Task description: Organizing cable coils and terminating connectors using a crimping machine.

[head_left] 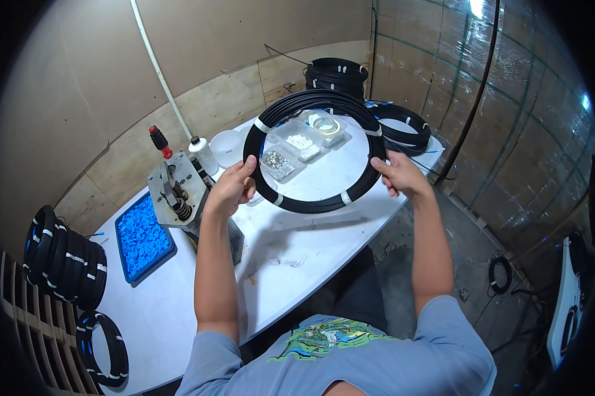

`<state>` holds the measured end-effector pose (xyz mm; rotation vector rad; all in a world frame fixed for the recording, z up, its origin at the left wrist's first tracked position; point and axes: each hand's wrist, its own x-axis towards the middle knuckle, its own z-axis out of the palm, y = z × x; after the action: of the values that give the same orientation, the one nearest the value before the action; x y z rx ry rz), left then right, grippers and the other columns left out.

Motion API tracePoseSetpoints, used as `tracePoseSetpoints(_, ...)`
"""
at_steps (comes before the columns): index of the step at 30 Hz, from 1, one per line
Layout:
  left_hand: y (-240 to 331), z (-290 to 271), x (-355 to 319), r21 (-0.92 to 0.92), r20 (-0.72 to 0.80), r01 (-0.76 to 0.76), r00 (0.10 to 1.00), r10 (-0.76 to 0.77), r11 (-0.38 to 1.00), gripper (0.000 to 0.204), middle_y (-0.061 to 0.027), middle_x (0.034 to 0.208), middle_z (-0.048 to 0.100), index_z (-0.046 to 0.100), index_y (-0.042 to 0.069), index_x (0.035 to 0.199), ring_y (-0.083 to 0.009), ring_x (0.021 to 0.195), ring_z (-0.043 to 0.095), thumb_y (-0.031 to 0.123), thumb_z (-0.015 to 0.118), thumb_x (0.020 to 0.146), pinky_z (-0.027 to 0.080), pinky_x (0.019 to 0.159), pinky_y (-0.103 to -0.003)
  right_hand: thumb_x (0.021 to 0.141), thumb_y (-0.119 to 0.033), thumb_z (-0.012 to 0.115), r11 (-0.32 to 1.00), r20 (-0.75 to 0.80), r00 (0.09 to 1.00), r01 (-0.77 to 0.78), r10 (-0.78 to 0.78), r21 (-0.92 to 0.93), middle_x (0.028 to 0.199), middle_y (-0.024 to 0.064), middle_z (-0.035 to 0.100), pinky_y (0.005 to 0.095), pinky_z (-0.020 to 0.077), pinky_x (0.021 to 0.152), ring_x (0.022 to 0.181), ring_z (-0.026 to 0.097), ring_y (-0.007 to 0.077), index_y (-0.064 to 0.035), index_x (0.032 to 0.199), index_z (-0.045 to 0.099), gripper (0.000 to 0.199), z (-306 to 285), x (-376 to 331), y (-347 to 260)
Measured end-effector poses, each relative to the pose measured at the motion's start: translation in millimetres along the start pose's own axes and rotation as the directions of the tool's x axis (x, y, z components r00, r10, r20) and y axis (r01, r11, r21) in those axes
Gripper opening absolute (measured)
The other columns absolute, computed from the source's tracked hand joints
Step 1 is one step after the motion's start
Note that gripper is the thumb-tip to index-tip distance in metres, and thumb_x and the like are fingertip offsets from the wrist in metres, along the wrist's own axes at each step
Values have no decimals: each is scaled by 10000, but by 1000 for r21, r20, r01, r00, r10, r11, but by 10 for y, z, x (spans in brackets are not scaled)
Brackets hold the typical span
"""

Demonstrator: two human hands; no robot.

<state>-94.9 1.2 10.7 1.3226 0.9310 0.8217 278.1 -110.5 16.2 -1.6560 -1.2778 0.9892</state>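
A coil of black cable (310, 206), tied with several white bands, is held up over the white table by both my hands. My left hand (231, 187) grips its left side, thumb on the near face. On the opposite side my right hand (403, 174) pinches the coil the same way. Through the ring show clear plastic boxes: one with small metal parts (277, 162), one with white pieces (302, 146) and one with a roll of pale tape (326, 125). A hand press with a red-and-black handle (172, 188) stands just left of my left forearm.
A blue tray (133, 282) of small blue pieces lies left of the press. More cable coils are stacked at the left (66, 264), far back (337, 76) and back right (406, 135). A white bottle (201, 155) and bowl (226, 148) stand behind the press. Wrapped cartons (469, 99) line the right.
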Motion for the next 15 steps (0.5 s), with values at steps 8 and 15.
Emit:
tracePoseSetpoints(8,-497,62,222,286,-150,-25,986,70,958,606,20,688,502,647,64,862,-93,612,418,637,502,995,336,536,-287,1038,-451,547,916,-283,879,400,-384,-1,887,45,600,300,495,658,673,565,140,-3,1012,620,455,225,465,632)
tracePoseSetpoints(15,-418,301,325,-183,-341,-244,924,171,952,468,3,654,521,569,89,850,-102,489,495,536,681,934,419,434,-267,1060,-465,480,667,-383,922,318,-53,674,777,3,482,279,453,488,521,454,89,-121,1071,433,348,957,22,359)
